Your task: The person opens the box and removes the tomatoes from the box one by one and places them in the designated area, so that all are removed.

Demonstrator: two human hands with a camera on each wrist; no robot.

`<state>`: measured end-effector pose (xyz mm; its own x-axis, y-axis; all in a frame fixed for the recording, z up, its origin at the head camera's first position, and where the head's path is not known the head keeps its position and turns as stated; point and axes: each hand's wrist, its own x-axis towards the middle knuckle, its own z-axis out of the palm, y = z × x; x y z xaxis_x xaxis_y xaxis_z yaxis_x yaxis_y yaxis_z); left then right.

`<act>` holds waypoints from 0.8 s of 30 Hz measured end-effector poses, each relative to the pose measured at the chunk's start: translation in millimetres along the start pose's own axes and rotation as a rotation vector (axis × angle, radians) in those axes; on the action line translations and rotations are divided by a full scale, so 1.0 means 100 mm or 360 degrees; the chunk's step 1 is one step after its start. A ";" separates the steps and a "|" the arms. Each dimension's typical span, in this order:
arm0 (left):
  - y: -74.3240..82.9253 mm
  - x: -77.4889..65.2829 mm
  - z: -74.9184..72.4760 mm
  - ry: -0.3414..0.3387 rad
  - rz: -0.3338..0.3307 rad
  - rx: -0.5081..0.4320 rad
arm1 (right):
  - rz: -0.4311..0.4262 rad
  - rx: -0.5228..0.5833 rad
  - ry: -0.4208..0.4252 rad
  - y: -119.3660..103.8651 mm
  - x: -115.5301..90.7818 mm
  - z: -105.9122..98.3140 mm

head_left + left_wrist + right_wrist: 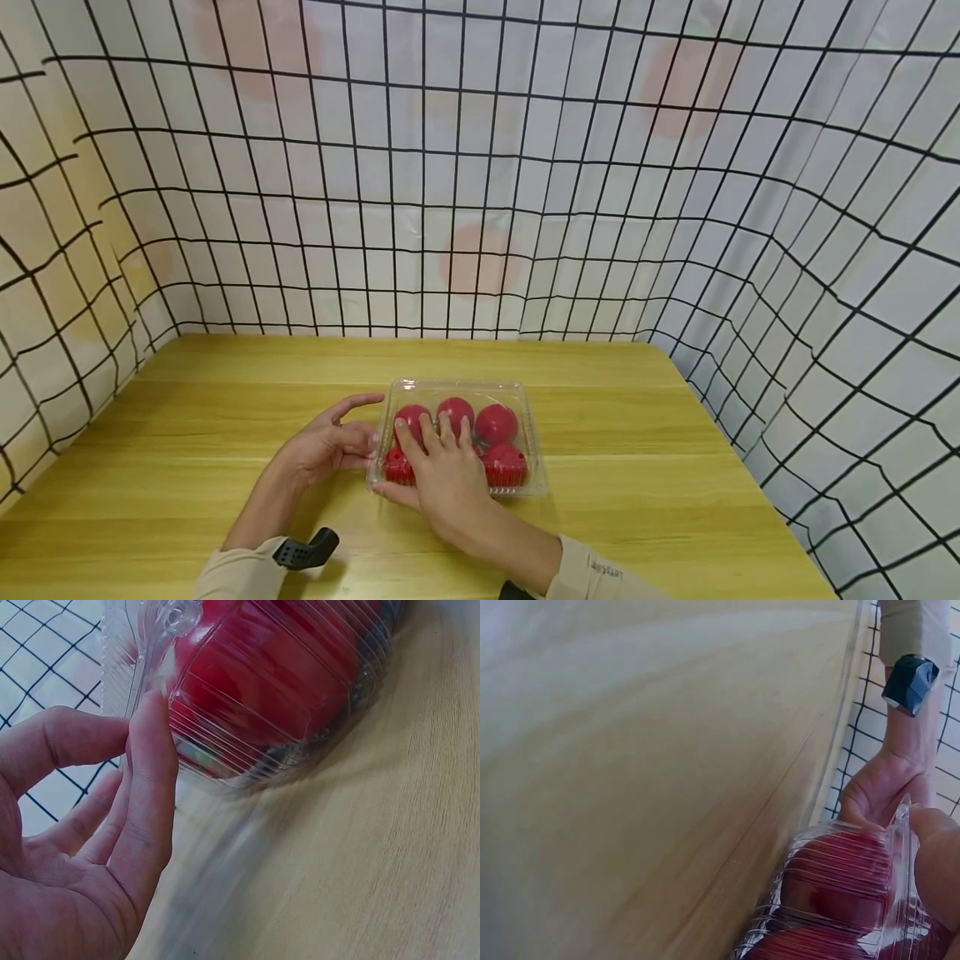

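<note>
A clear plastic clamshell box (467, 388) lies on the table, its lid down over several round red fruits that look like tomatoes (497, 425). My right hand (450, 483) rests on the lid with its fingers spread flat, thumb at the near left corner. At the box's left edge, my left hand (326, 446) pinches the rim between thumb and fingertip. That pinch shows close up in the left wrist view, where the left hand (112, 817) is beside the box's ribbed wall (240, 761). Part of the fruit is hidden under the right hand.
The wooden table (637, 467) extends around the box on all sides. Black grid netting (420, 208) over pale patterned sheeting stands behind and at both sides. A black wrist device (306, 550) sits on the left sleeve.
</note>
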<state>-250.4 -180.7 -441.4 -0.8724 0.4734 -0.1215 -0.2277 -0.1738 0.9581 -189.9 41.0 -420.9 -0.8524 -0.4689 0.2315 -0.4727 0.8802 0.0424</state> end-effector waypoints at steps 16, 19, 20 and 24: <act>0.00 -0.01 -0.01 -0.0015 0.0011 0.0025 | -0.0005 -0.0064 0.0022 -0.01 0.05 0.00; 0.00 -0.01 -0.01 -0.0012 0.0011 0.0025 | -0.0005 -0.0046 0.0006 -0.01 0.05 -0.01; 0.00 -0.01 -0.01 -0.0011 0.0010 0.0022 | -0.0010 -0.0041 0.0006 0.00 0.04 -0.01; 0.00 -0.01 -0.01 -0.0007 0.0011 0.0020 | -0.0023 0.0009 -0.0015 0.02 0.02 -0.03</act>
<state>-250.0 -181.7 -441.4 -0.8721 0.4758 -0.1139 -0.2163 -0.1661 0.9621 -191.4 42.0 -417.1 -0.8475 -0.4822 0.2217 -0.4862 0.8729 0.0401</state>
